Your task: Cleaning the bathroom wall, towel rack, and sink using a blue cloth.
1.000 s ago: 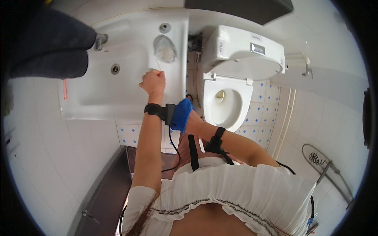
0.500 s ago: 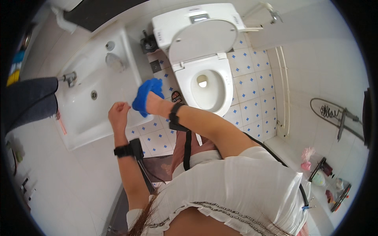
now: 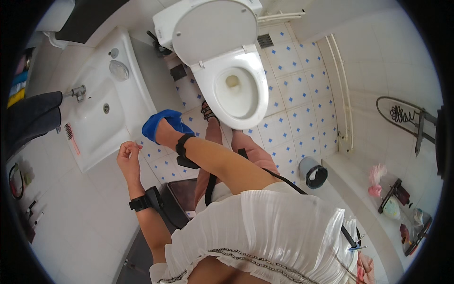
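Across the foreground spreads a blouse (image 3: 279, 227) of fine white pleats. Beyond it, the left hand (image 3: 128, 162) is curled nearly closed, with nothing visible in its grasp. Soft, folded blue cloth (image 3: 151, 127) envelops the right hand (image 3: 166, 134) near the glossy sink (image 3: 119, 119); hidden fingers leave its opening undeterminable. Farther: smooth oval toilet bowl (image 3: 259, 100), diamond-patterned tiles (image 3: 280, 127).

Open toilet (image 3: 208, 79) stands on diamond-patterned tiles (image 3: 289, 112)

Its lid (image 3: 215, 31) is raised; a dark square drain (image 3: 265, 41) sits to the right. A grey bin (image 3: 309, 167) stands beside the white ledge (image 3: 352, 190). A shower hose (image 3: 402, 113) loops along the right wall. At far left, a dark towel (image 3: 35, 117) hangs near a pinkish-red brush (image 3: 72, 138).
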`<state>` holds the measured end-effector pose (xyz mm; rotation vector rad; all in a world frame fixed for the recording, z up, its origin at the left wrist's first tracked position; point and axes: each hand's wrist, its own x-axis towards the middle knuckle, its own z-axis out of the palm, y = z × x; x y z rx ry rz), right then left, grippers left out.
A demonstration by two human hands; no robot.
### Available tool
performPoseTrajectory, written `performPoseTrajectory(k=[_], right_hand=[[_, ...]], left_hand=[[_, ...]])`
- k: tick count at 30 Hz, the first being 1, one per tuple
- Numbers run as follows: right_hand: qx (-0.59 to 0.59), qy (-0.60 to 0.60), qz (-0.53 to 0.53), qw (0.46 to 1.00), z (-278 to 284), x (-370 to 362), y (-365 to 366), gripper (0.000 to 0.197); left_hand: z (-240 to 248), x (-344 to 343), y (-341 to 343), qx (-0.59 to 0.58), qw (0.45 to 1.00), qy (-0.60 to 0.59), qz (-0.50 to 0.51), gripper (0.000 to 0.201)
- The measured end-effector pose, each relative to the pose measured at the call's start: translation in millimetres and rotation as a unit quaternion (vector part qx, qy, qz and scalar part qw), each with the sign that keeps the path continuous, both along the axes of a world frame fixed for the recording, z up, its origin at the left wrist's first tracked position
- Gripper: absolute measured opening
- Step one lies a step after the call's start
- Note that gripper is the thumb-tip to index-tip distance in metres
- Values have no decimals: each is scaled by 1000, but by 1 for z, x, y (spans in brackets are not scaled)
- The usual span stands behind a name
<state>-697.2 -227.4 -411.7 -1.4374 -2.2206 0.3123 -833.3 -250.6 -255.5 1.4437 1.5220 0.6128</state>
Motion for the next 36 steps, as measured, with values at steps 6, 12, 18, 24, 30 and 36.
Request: performPoseTrajectory(k=[6, 12, 18, 24, 30, 36], right_hand=[[-113, 116, -65, 985, 19, -4, -28, 8], [-254, 187, -110, 943, 102, 41, -115, 17], [-206, 200, -322, 902, 111, 107, -245, 20], [-233, 311, -565, 728, 137, 139, -443, 29], [141, 675, -685, 235, 123, 144, -665, 24], [214, 724, -645, 119, 155, 145, -813, 26]], left_hand=[[3, 22, -4, 1, 996, -6, -92, 4], [18, 56, 11, 13, 969, -55, -239, 1], [47, 191, -57, 51, 852, -72, -516, 4], [41, 283, -261, -50, 706, -127, -695, 4], [13, 355, -448, -120, 644, -80, -751, 7], [-45, 410, -603, -172, 609, -59, -772, 7]])
